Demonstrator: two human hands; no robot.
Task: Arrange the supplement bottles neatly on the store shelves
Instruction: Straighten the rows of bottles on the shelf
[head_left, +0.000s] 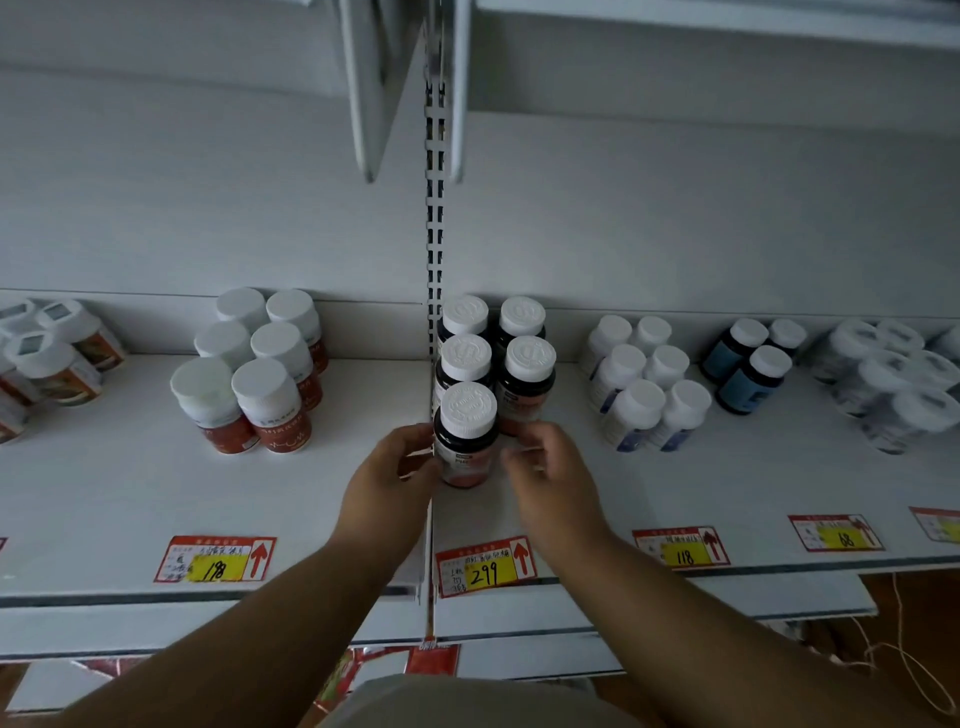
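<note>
Left hand (393, 470) is curling its fingers against the front dark bottle (464, 435) from 9 o'clock; right hand (545, 467), blurred, is hovering loosely curled at 3 o'clock, its grip indeterminate. The bottle is standing upright near the shelf (597, 499) seam, bare board lying toward 6 o'clock

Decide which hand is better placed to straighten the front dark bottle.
Left. The left hand already touches the front dark bottle, fingers curled against its side. The right hand is blurred beside it; contact unclear.
</note>
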